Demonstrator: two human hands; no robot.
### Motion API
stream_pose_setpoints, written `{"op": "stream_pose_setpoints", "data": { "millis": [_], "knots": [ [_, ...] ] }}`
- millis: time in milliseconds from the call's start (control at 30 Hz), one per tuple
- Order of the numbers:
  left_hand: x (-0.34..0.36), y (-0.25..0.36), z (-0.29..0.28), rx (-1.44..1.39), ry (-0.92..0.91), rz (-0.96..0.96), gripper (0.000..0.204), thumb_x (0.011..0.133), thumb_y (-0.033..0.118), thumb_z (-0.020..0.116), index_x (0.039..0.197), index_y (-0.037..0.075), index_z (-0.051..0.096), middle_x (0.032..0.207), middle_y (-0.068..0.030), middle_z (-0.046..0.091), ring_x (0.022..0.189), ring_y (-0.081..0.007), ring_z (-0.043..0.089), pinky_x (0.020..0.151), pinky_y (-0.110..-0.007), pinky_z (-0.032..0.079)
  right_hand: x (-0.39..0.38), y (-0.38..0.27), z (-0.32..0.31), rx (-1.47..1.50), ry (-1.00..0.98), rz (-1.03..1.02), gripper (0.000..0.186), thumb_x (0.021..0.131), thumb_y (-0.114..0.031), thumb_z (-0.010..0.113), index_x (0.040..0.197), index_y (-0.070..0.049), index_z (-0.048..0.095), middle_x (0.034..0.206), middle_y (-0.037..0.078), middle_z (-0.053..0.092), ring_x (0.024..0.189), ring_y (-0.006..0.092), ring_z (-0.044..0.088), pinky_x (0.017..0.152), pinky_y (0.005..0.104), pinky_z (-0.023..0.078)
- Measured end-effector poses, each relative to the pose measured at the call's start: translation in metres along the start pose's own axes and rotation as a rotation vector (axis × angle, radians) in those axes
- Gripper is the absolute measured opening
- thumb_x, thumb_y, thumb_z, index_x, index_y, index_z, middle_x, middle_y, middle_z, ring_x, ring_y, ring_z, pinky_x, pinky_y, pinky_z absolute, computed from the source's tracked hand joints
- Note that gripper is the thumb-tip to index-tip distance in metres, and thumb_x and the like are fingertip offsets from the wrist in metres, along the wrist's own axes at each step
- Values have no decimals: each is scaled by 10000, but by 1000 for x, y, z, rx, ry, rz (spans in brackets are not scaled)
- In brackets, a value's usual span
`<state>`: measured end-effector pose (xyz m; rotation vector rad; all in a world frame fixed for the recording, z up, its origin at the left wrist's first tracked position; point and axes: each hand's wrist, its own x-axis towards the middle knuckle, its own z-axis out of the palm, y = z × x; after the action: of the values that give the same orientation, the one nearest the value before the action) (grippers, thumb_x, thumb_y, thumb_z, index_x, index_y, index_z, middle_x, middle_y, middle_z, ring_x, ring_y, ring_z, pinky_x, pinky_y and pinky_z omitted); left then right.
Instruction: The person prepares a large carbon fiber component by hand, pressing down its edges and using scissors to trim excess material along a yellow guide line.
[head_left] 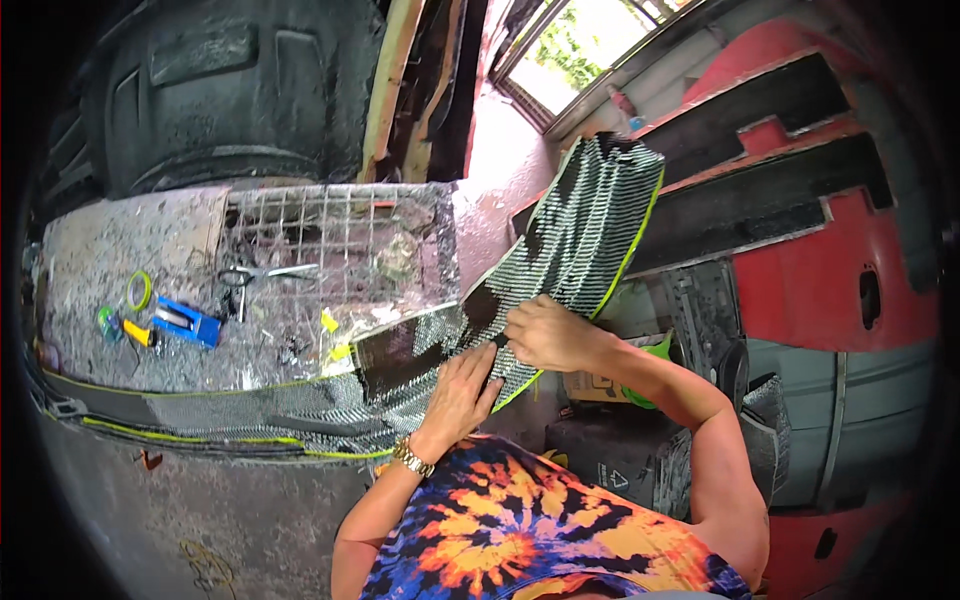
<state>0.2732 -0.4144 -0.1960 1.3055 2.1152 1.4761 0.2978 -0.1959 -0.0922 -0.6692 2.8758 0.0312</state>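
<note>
Striped cloth (572, 262) under both hands, runs up & right past R fingers, down & left past L fingers. L hand (462, 392): fingers laid flat on cloth, not gripping. R hand (545, 335): fingers curled; can't tell if pinching small dark bit (500, 341) btwn hands. Scissors (285, 271) on desk (150, 240), up & left of L fingers. Poss. trouble: cloth may wrinkle if L fingers push unevenly; yellow edge (641, 230) past R fingers may pull loose if tugged.

Head camera: wide fisheye, looking down and forward from above
Left hand (463, 386): mid-view, at arm's reach
Right hand (545, 334): just beside the left hand, similarly near
Window (588, 48): well beyond the right hand, upper edge
</note>
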Motion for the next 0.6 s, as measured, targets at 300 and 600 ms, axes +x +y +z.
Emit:
{"op": "stream_pose_setpoints", "data": {
  "millis": [300, 600],
  "knots": [
    [7, -1, -1, 20, -12, 16, 601, 961, 305, 620, 1437, -28, 466, 1334, -195, 587, 1137, -348, 556, 1000, -439, 430, 46, 38, -71, 30, 88, 64, 278, 861, -151, 657, 1117, -43, 673, 1082, 107, 672, 1083, 293, 620, 1018, 438, 443],
    [6, -1, -7, 47, -36, 40, 592, 984, 329, 591, 1417, -58, 473, 1400, -211, 559, 1244, -357, 538, 1056, -432, 416, 88, 76, -82, -36, -376, 132, 401, 845, -326, 730, 1138, -60, 664, 1081, 112, 696, 1163, 292, 609, 1162, 534, 297]
  ]
}}
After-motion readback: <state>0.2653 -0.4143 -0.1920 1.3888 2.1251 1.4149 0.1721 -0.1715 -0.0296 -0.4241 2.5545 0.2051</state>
